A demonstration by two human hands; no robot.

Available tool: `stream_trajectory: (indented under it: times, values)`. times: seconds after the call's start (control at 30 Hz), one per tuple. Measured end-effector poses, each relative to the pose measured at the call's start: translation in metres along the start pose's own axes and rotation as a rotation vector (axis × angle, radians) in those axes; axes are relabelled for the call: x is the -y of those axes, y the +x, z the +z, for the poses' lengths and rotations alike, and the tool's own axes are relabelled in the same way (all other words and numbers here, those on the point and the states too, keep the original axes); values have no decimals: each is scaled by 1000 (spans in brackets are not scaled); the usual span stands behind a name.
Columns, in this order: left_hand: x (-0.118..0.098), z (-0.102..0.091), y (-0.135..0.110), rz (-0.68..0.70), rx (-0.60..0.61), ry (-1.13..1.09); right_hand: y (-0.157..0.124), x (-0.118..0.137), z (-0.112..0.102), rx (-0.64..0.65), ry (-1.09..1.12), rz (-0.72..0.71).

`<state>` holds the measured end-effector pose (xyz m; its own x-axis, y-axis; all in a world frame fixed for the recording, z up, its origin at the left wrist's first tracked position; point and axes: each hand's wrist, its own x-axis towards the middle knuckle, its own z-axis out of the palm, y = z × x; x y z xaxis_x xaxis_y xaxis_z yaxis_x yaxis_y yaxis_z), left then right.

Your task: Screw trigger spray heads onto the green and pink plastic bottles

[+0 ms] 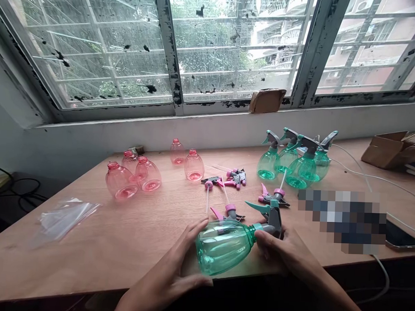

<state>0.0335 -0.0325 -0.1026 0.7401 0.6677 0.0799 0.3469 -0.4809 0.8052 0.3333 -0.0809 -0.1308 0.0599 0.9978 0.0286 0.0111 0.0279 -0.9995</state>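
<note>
A clear green spray bottle point(221, 249) lies on its side in the air near the table's front edge, its grey and teal spray head point(275, 220) pointing right. My left hand point(176, 268) is cupped round its base, fingers behind and thumb below. At the neck, my right hand point(281, 249) grips the collar of the spray head, with the thumb in front. Just behind the bottle lies a pink and grey spray head point(230, 210) with a white tube. Another pink spray head point(277, 194) lies to the right, and several more point(239, 178) are heaped farther back.
Several pink bottles point(148, 175) without heads stand at the left and middle of the wooden table point(129, 252). Several green spray bottles point(300, 172) with heads on stand back right. Plastic bags point(65, 218) lie left. A phone point(402, 237), cables and a cardboard box point(388, 150) are right.
</note>
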Motion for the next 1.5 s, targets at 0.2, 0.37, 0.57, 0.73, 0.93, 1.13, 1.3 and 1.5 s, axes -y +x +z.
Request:
stream_trajectory:
  times: [0.2, 0.37, 0.57, 0.73, 0.93, 1.13, 1.3, 1.5]
  values:
    - [4, 3, 2, 63, -56, 82, -2, -7, -2, -7, 109, 43]
    - [0, -1, -1, 44, -1, 44, -1, -5, -5, -40, 79, 50]
    - [0, -2, -1, 33, -6, -3, -2, -2, -6, -22, 100, 93]
    - [2, 5, -1, -29, -21, 27, 0, -10, -8, -17, 111, 92]
    - [-4, 5, 0, -20, -5, 41, 1, -13, -8, -5, 141, 110]
    - [-2, 5, -1, -25, -4, 55, -1, -10, -7, 3, 149, 79]
    - [2, 9, -1, 31, -29, 93, -1, -9, -6, 1, 114, 72]
    - [-4, 0, 1, 96, 57, -22, 0, -7, -4, -12, 108, 85]
